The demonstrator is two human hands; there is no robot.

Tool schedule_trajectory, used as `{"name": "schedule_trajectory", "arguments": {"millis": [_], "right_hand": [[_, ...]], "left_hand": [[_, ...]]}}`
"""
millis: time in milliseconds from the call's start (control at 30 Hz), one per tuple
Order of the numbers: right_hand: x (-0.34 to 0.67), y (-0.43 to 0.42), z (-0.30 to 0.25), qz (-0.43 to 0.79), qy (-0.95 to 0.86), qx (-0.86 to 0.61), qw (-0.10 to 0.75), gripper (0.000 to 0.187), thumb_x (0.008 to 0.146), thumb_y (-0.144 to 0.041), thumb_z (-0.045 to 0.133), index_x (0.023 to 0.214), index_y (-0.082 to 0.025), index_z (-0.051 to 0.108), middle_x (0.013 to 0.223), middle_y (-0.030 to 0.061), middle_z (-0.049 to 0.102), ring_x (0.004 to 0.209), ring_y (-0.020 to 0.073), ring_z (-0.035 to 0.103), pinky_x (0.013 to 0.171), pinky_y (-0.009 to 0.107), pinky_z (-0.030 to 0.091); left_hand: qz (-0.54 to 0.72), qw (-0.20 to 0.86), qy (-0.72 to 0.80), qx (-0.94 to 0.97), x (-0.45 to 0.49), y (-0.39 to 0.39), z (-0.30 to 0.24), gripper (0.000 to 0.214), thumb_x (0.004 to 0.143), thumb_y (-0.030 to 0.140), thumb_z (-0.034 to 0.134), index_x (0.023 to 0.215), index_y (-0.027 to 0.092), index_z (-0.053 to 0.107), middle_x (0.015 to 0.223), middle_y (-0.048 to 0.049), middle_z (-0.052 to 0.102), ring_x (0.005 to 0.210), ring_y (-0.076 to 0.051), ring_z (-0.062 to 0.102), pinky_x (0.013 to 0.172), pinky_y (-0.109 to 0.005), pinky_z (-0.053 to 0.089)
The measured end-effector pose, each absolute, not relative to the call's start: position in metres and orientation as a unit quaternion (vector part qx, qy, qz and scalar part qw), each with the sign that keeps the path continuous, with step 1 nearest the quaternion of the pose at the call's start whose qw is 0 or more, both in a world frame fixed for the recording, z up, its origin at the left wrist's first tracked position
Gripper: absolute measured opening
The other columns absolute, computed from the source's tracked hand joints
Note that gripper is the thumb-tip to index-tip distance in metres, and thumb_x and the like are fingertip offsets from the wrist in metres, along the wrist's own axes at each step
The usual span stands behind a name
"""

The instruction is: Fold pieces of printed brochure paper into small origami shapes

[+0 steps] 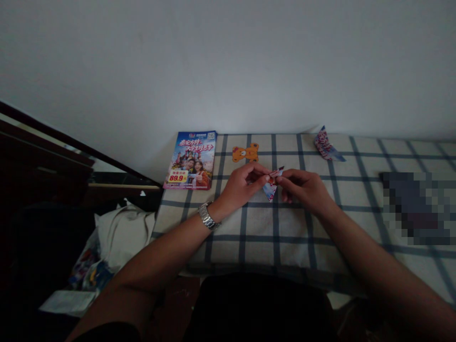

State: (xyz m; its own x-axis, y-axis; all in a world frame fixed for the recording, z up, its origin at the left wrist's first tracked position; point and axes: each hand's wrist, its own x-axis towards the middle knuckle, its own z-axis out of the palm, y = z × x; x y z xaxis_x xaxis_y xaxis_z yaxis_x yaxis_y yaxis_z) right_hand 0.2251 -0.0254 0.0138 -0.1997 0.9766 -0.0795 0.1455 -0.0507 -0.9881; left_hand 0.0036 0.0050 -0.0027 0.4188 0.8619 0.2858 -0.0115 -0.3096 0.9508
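Together we hold a small folded piece of printed paper, red, white and blue (271, 185), just above the checked cloth with dark stripes (285, 237) that covers the table. Our left hand (242, 183), with a silver metal watch (207, 216) on its wrist, pinches the paper's left side, fingers curled shut around it. Our right hand (306, 187) grips the right side the same way, thumb and fingertips closed on the fold. The two hands nearly touch, with the paper's point hanging down between them. Behind the hands lies a small orange bear-shaped cut-out (245, 153). At the cloth's left edge lies a blue printed leaflet with a yellow price tag (191, 160). Another folded printed paper piece (326, 145) sits near the wall.
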Motion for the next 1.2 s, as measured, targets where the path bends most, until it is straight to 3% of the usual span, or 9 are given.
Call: {"name": "schedule_trajectory", "arguments": {"millis": [500,733,900,1200], "right_hand": [[0.2296,-0.0252,0.0088,0.500,-0.608,-0.493,0.369,0.039,0.092,-0.057,0.077,0.082,-0.020,0.073,0.060,-0.0005,0.066,0.052,0.0120,0.058,0.050,0.024,0.046],[0.2313,-0.0246,0.0091,0.516,-0.623,-0.485,0.333,0.033,0.089,-0.051,0.080,0.083,-0.019,0.077,0.062,0.0006,0.069,0.053,0.0126,0.061,0.051,0.024,0.046],[0.2266,-0.0270,0.0097,0.525,-0.638,-0.471,0.310,0.031,0.089,-0.049,0.080,0.087,-0.018,0.080,0.068,0.0016,0.073,0.055,0.0129,0.062,0.052,0.025,0.047],[0.2269,-0.0271,0.0087,0.462,-0.686,-0.456,0.328,0.034,0.099,-0.052,0.068,0.098,-0.021,0.079,0.086,0.0042,0.078,0.074,0.0182,0.067,0.067,0.030,0.052]], "left_hand": [[0.409,0.510,0.309,0.691,0.0023,0.0062,-0.0051,0.026,0.097,0.043,0.075,0.103,0.017,0.070,0.096,-0.0061,0.077,0.086,-0.015,0.074,0.079,-0.027,0.059],[0.387,0.516,0.310,0.699,0.0026,0.0045,-0.0023,0.027,0.098,0.043,0.074,0.107,0.018,0.070,0.094,-0.0045,0.076,0.084,-0.014,0.073,0.076,-0.025,0.057],[0.373,0.494,0.323,0.716,0.0021,0.0047,0.0001,0.024,0.098,0.042,0.076,0.097,0.019,0.072,0.089,-0.0017,0.075,0.080,-0.013,0.070,0.073,-0.024,0.055],[0.406,0.495,0.344,0.687,0.0035,0.0031,0.0042,0.032,0.097,0.050,0.073,0.096,0.019,0.070,0.088,-0.0020,0.072,0.080,-0.014,0.066,0.072,-0.024,0.053]]}}
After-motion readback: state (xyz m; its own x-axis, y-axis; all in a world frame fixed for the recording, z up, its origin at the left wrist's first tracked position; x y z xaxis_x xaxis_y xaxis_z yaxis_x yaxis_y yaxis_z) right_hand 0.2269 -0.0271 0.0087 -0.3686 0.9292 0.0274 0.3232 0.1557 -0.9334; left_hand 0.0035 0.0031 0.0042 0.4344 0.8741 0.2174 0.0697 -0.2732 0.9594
